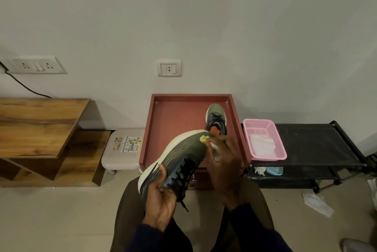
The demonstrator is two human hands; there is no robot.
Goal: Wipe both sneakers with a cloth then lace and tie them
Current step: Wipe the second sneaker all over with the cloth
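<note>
A dark olive sneaker (179, 154) with a white sole lies tilted on its side over my lap. My left hand (161, 194) grips it at the front end, thumb on the sole edge, and black laces hang loose below it. My right hand (224, 162) holds a small white cloth (214, 146) pressed against the sneaker's heel, next to a yellow-green tab. The second sneaker (216, 119) stands upright in the red-brown tray (175, 117), at its right side, with its laces threaded.
A pink basket (279, 141) with white cloths sits on a black rack (318, 143) at right. A small pale stool (122, 156) and a wooden table (38, 125) stand at left. Crumpled white paper (317, 204) lies on the floor at right.
</note>
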